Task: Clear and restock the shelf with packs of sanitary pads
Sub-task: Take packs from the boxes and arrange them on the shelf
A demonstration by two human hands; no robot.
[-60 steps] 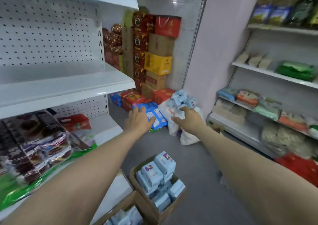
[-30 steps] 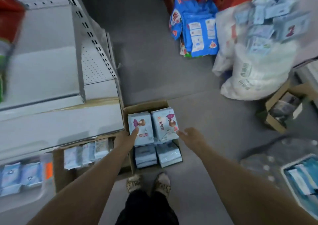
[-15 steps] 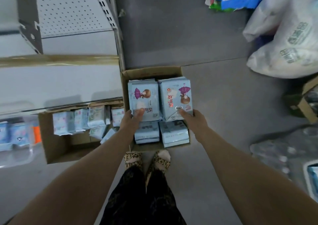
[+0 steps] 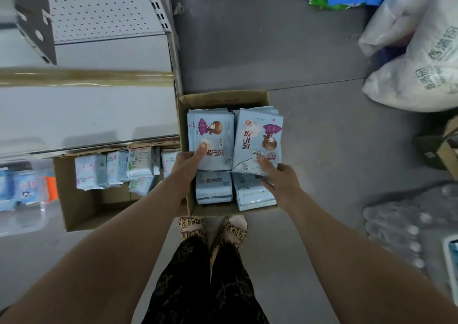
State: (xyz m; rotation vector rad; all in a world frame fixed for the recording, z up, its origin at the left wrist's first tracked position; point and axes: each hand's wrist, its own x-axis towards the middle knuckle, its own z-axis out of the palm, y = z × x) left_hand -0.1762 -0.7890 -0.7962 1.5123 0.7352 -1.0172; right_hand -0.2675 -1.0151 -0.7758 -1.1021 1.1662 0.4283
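**Item:** packs of sanitary pads, pale blue film wrap, cartoon print on the face.

**Location:** held in an open cardboard box on the floor, just right of the lowest shelf and just far of the feet. Arranged as two piles side by side in the far part of the box: left stack and right stack. Both sit above a lower layer of packs against the near wall.

**Handling (judged):**
- Light for the bulk.
- Soft and compressible, so likely to bow if taken by one end only.
- Glossy film, probably slippery pack against pack, so liable to fan out or slide apart once a pile tilts.
- Not fragile.
- Best taken at the near edge, thumb on top and fingers beneath, squeezed enough to lock the layers together and kept level on the way up to the shelf.

**Left grip:** holding the near left corner of the left stack, thumb laid flat on the printed face, fingers out of sight below. Forearm reaching down and forward from near left.

**Right grip:** holding the near edge of the right stack, thumb on the top face, fingers curled under. Pile sitting slightly askew to the box. Forearm coming in from near right.

**Also on hand:** second cardboard box to the left, partly under the shelf, with further packs standing in it; white sacks at far right.
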